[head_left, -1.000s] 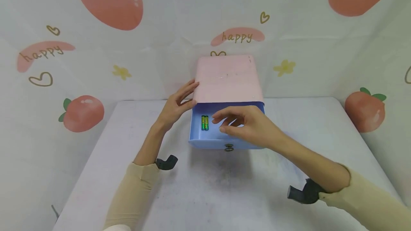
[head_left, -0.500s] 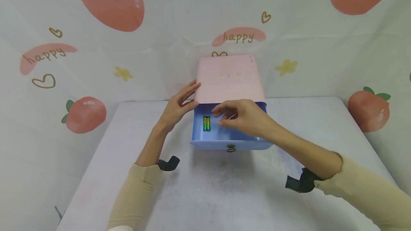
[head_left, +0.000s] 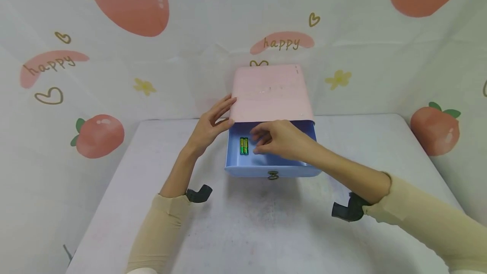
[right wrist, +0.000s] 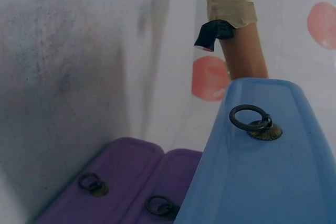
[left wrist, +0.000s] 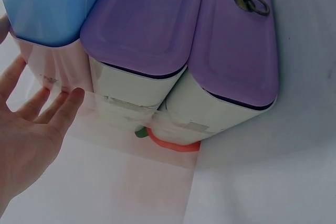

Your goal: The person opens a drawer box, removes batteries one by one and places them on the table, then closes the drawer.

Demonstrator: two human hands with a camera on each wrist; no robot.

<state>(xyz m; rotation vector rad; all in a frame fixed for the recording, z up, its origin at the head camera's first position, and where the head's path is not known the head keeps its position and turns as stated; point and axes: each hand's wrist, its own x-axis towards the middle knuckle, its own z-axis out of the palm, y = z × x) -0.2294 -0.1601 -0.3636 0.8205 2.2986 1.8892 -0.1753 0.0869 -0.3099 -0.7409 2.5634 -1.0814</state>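
The pink box [head_left: 272, 94] is touched by the left hand [head_left: 208, 129]; the right hand [head_left: 279, 139] is held over the blue drawer [head_left: 249, 172], just beside two green batteries [head_left: 245, 146].

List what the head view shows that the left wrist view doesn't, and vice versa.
Head only: two green batteries lying side by side in the open blue drawer, the right hand, and the drawer's own ring pull.

Left wrist only: two purple drawers with their ring pulls, set in pale casings.

Both: the left hand with fingertips at the pink casing, plus part of the blue drawer.
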